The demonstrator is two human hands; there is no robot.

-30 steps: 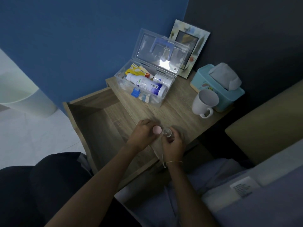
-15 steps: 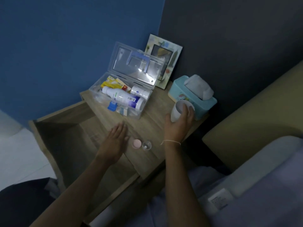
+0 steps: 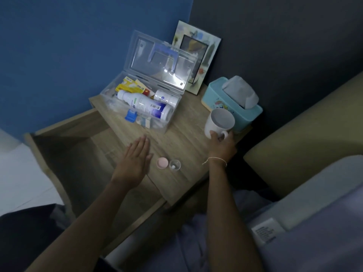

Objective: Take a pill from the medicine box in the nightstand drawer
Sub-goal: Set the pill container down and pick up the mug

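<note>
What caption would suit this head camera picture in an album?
Right hand grips a white mug while the left hand hovers flat beside a small pill cup and pink cap.

Left hand (image 3: 135, 160) lies flat, fingers straight, near the tabletop's front edge; right hand (image 3: 222, 147) curls its grip at the right edge.
</note>
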